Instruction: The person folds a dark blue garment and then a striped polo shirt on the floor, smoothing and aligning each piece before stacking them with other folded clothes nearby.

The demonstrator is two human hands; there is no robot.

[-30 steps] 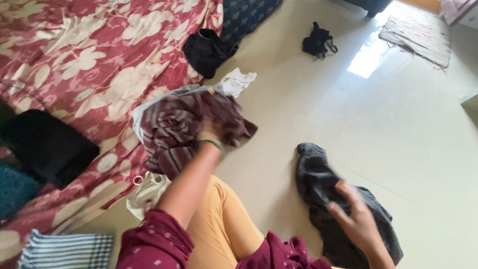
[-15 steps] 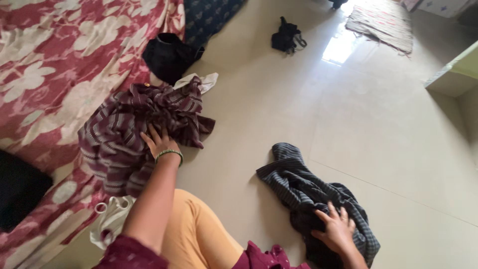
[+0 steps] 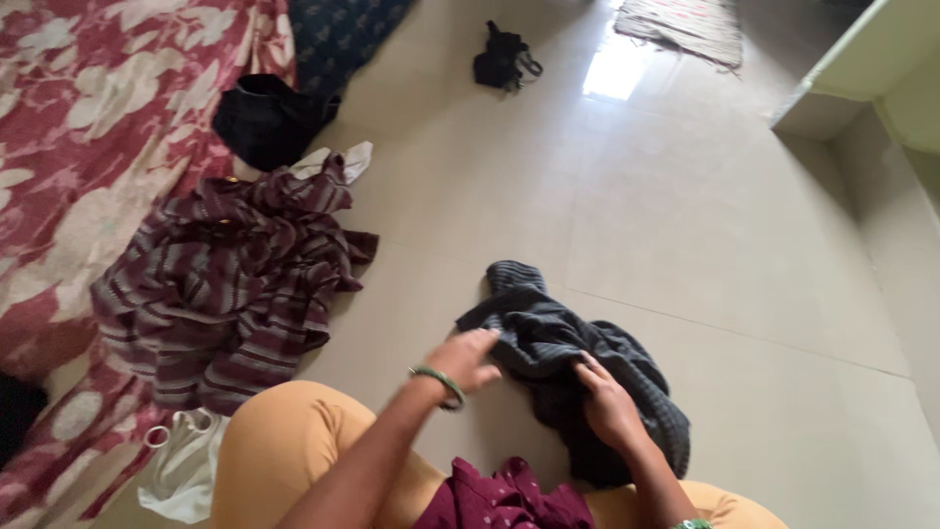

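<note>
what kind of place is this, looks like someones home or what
Most likely a room in a home. Clothes lie about on a pale tiled floor, a red floral bedsheet is spread at one side, and a small woven mat lies further off. Both hands are on a dark grey garment.

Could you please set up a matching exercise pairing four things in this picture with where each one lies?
Things:
1. dark grey garment
2. maroon striped cloth
3. small black bag
4. woven rug

Places:
A. at the top edge of the view, on the far floor
B. under both hands, on the tiled floor
C. alone on the floor beside the bright glare
D. at the edge of the red flowered bedding

Pairs: 1-B, 2-D, 3-C, 4-A
</note>
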